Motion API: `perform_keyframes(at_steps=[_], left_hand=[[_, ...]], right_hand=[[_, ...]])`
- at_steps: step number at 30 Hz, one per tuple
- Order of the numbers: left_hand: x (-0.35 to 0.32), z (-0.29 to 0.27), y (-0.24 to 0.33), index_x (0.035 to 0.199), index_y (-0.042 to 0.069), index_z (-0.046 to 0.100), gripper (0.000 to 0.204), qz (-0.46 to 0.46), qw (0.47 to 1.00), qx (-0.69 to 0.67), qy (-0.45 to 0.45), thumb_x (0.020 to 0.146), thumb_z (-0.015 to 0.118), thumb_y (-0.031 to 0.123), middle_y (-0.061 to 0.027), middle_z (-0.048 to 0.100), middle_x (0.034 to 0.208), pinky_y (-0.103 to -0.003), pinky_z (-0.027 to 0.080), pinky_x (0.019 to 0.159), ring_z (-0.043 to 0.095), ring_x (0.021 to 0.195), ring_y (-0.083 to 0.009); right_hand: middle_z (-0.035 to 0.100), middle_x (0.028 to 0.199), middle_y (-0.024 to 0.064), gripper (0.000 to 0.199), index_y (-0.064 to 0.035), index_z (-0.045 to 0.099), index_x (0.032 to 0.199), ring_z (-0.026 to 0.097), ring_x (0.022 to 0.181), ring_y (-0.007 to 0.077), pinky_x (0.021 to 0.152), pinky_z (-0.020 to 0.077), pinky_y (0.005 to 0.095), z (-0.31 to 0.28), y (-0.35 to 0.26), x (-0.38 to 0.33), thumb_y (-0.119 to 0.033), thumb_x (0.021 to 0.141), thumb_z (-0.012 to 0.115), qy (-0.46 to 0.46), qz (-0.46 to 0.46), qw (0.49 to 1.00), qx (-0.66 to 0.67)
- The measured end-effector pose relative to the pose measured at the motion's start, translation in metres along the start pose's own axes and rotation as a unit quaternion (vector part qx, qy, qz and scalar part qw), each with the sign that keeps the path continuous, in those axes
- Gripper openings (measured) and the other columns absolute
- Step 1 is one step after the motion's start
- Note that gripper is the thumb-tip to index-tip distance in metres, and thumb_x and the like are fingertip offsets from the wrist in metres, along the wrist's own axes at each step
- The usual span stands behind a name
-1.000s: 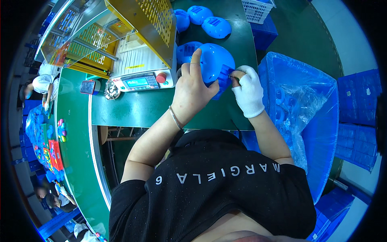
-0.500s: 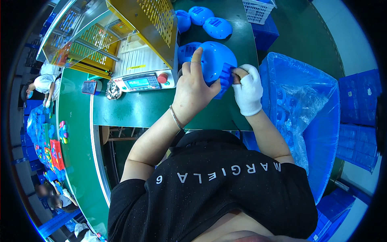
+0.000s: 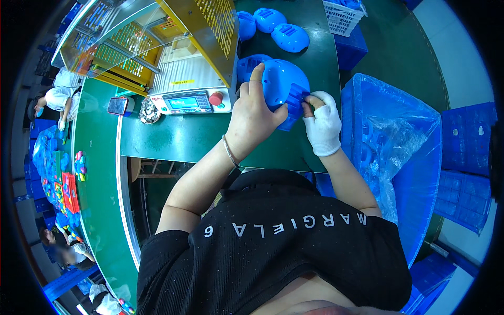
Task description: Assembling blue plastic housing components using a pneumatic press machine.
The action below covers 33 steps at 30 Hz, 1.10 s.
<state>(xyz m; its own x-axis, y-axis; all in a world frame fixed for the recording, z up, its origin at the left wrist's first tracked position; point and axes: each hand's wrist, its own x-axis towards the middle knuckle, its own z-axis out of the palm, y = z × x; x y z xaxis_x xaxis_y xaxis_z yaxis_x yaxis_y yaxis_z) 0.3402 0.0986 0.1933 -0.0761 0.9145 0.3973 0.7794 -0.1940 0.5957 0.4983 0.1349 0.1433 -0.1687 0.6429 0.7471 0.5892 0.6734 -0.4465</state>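
A round blue plastic shell (image 3: pixel 281 79) rests on the green table (image 3: pixel 178 139) in front of me. My left hand (image 3: pixel 252 118), bare with a thin bracelet at the wrist, grips the shell from its near left side, index finger stretched over its top. My right hand (image 3: pixel 321 123), in a white glove, pinches a small ribbed blue part (image 3: pixel 295 100) against the shell's right edge. Another blue shell (image 3: pixel 247 65) lies partly hidden just behind the held one.
A yellow-caged machine (image 3: pixel 157 42) with a white control panel (image 3: pixel 189 102) stands to the left. More blue shells (image 3: pixel 289 37) and a white basket (image 3: pixel 344 16) lie farther back. A large blue bin lined with clear plastic (image 3: pixel 399 147) is on my right. Other people work along a green conveyor (image 3: pixel 97 199).
Both hands stay on the blue shell; they and the shell have barely shifted. A person at the far left has moved slightly.
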Motion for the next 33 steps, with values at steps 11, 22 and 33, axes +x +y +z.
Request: perform_keyframes(at_steps=[11,22,33], left_hand=[[0.000,-0.006,0.008,0.129,-0.001,0.021,0.083,-0.059,0.997,-0.003,-0.048,0.062,0.069,0.016,-0.0288,0.047,0.103,-0.041,0.045,0.078,0.052,0.092,-0.0397],[-0.004,0.002,-0.001,0.129,0.001,0.021,0.084,0.028,1.000,0.014,0.004,0.060,0.067,0.016,-0.0281,0.047,0.087,-0.043,0.050,0.059,0.054,0.068,-0.0407],[-0.004,0.002,0.007,0.130,0.003,0.020,0.085,0.021,1.000,0.016,-0.005,0.061,0.067,0.017,-0.0267,0.047,0.089,-0.043,0.050,0.061,0.055,0.071,-0.0406]], right_hand=[[0.054,0.093,0.0109,0.025,-0.0066,0.057,0.082,0.056,0.079,0.0288,0.066,0.0481,0.0342,-0.002,-0.011,0.006,0.000,0.060,0.069,-0.075,0.052,0.995,-0.028],[0.056,0.093,0.0100,0.023,-0.0071,0.057,0.080,0.057,0.081,0.0279,0.068,0.0483,0.0329,-0.002,-0.001,-0.004,-0.002,0.061,0.069,-0.040,0.052,0.998,-0.010],[0.057,0.094,0.0104,0.023,-0.0069,0.056,0.082,0.058,0.081,0.0282,0.068,0.0486,0.0327,-0.003,0.000,-0.008,-0.001,0.063,0.067,-0.006,0.052,0.999,-0.011]])
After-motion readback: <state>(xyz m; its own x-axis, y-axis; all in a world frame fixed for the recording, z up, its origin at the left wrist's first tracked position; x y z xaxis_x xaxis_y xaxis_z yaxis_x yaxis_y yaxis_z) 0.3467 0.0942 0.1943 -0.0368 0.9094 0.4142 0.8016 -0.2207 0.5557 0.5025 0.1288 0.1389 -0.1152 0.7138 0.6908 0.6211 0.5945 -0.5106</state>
